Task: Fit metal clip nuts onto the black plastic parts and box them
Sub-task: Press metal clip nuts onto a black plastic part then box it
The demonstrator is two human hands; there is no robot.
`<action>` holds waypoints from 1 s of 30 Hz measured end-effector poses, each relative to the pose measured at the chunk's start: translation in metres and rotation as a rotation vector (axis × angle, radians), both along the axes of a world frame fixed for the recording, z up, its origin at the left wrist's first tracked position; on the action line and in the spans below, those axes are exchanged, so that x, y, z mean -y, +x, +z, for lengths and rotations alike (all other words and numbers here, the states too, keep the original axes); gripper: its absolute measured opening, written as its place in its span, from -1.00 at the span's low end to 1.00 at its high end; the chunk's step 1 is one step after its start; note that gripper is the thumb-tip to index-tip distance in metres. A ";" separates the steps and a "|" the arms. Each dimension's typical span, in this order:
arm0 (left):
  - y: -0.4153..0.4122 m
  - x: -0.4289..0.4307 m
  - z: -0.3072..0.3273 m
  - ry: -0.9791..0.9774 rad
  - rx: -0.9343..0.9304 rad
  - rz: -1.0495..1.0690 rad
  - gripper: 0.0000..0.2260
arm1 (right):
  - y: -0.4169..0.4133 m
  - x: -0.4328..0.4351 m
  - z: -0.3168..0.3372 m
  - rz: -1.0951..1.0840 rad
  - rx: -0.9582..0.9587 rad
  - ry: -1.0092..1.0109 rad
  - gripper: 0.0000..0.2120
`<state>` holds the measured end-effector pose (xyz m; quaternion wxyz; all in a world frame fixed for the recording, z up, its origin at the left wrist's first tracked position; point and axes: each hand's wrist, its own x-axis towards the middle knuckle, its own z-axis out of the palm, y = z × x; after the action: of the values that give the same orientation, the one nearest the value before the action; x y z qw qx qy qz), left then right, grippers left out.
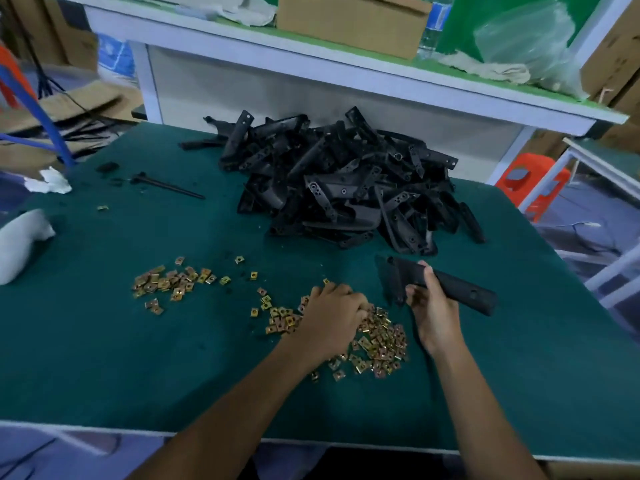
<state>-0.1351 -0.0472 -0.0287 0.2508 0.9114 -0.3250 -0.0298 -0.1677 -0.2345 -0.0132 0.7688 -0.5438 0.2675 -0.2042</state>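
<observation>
Right hand grips one black plastic part, fingers and thumb wrapped round its middle; the part is held just above the green table, long side tilted down to the right. Left hand is palm-down on the near pile of clip nuts, fingers curled into the pile; cannot tell whether a nut is pinched, fingertips hidden. The near pile lies between the two forearms, just beside the right wrist. A second pile of clip nuts sits well apart to the left, with loose nuts scattered between the two. Heap of black parts is at the back of the table against the shelf, just beyond the held part. Thin black rod lies back left, near white crumpled paper. White cloth is at the left edge. Cardboard box and water bottle stand on the shelf.
</observation>
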 end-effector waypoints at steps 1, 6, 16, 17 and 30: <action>0.000 0.000 -0.001 -0.005 0.010 0.000 -0.77 | 0.000 -0.001 -0.001 0.008 0.003 -0.014 -0.69; 0.001 0.002 0.003 -0.014 0.173 0.014 -0.77 | -0.001 -0.007 -0.001 0.027 0.010 -0.052 -0.70; 0.011 0.002 0.014 -0.056 0.096 0.140 -0.74 | -0.006 -0.008 -0.007 0.036 0.030 -0.057 -0.80; 0.012 0.001 0.015 -0.083 0.100 0.161 -0.73 | -0.006 -0.008 -0.007 0.037 0.035 -0.061 -0.79; 0.016 -0.024 0.026 -0.542 -0.294 0.224 -0.83 | -0.010 -0.023 -0.017 0.070 0.101 -0.061 -0.81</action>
<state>-0.1193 -0.0236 -0.0029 0.5301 0.8275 -0.1793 -0.0458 -0.1774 -0.2110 -0.0305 0.7712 -0.5649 0.2027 -0.2123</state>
